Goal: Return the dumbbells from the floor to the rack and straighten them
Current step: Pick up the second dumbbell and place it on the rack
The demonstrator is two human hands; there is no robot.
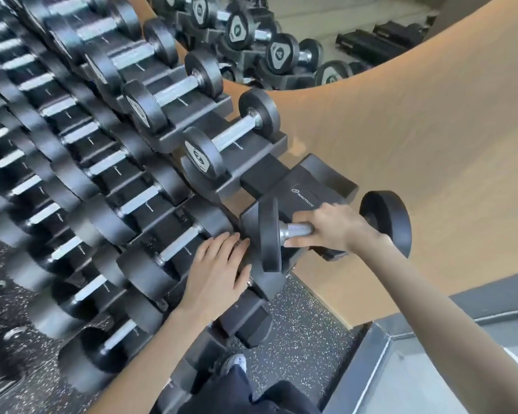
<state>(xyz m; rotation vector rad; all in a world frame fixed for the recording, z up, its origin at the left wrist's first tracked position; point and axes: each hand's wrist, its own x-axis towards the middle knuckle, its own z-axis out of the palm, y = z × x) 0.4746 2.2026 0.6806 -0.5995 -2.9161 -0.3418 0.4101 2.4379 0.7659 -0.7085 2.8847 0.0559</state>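
Note:
My right hand (331, 227) grips the knurled steel handle of a black dumbbell (269, 234), holding it just over an empty black cradle marked Nautilus (304, 186) at the right end of the rack. Its near head sits left of my fist, and its far head (386, 221) hangs past the rack's end. My left hand (217, 271) lies flat with fingers spread on the head of a racked dumbbell (174, 249) one tier lower. Rows of black dumbbells (102, 144) fill the tiered rack to the left.
An orange-tan wall (416, 144) stands right behind the rack's end, with a mirror (281, 34) above reflecting more dumbbells. Speckled black rubber floor (302, 333) lies below, with a grey step (416, 363) at lower right. My shoe (234, 364) stands near the rack's foot.

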